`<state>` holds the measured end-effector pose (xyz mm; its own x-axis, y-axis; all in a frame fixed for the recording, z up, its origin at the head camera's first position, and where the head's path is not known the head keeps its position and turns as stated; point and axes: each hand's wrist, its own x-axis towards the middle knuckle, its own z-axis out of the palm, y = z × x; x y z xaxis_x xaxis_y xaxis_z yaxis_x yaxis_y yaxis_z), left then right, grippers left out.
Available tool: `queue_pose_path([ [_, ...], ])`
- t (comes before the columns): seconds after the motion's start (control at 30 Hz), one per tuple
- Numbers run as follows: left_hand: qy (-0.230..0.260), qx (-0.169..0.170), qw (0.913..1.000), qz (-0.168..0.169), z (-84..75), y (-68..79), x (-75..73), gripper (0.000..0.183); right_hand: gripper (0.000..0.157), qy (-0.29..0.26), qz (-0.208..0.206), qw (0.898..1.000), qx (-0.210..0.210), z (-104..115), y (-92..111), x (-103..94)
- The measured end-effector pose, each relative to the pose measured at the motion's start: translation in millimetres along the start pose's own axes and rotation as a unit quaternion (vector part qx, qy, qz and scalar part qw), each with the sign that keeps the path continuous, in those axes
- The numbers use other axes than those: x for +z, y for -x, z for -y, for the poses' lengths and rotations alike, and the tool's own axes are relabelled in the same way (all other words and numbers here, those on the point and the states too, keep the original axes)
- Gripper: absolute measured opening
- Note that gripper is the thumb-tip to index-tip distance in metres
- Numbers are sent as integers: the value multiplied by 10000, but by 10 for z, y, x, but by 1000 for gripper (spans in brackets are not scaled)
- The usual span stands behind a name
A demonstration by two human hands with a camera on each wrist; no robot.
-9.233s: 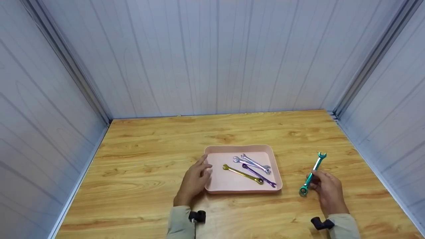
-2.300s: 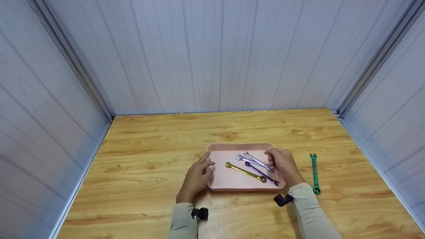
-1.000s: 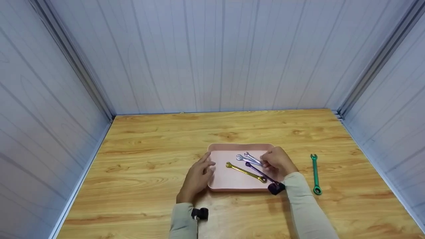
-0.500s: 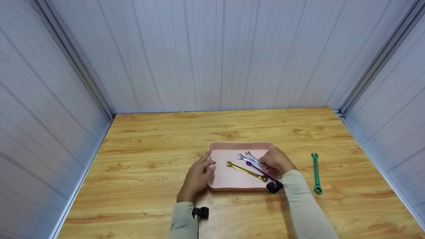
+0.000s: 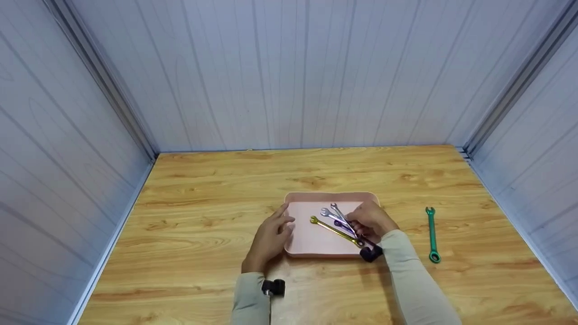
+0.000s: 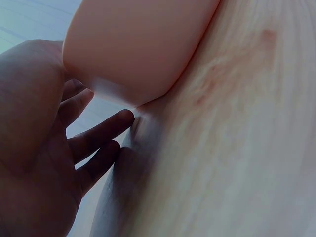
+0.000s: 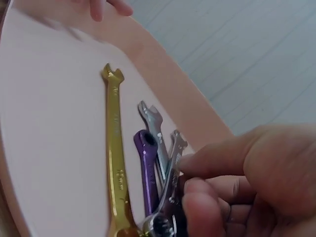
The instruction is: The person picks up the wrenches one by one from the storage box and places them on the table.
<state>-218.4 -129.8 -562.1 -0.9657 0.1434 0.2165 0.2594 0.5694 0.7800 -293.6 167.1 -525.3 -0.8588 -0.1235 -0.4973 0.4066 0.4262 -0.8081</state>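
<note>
My right hand [image 5: 369,219] reaches over the pink tray [image 5: 301,243] and pinches a silver combination wrench [image 7: 171,195] between thumb and finger. Its ring end crosses above the lower end of the yellow wrench [image 5: 332,229]. A second silver wrench [image 7: 154,123] and a purple wrench [image 7: 148,168] lie close beside it, both partly covered. At the tray's left side my left hand [image 5: 268,239] holds the rim: two digits reach over the inside. In the left wrist view other fingers [image 6: 101,133] extend outside, near the tray's lower corner.
A green ratchet wrench [image 5: 432,234] lies on the wooden table [image 5: 216,194] to the right of the tray. Pale panels [image 5: 280,76] enclose the back and both sides. Each wrist carries a small black camera mount [image 5: 274,287].
The green wrench, earlier held in my right hand, now lies on the table. My right hand has moved into the tray, taken a silver wrench and swung its ring end toward the yellow one.
</note>
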Motion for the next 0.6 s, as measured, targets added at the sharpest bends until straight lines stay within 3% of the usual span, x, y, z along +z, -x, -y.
queue_pose_path([
  [0.17,-8,-83,10000,7,-16,-16,-9,24,26,-88,-116,9998,98,-9,-38,18],
  [0.6,-10,-57,10000,-5,-16,-4,-6,24,32,840,-495,9952,-40,-1,-52,92],
])
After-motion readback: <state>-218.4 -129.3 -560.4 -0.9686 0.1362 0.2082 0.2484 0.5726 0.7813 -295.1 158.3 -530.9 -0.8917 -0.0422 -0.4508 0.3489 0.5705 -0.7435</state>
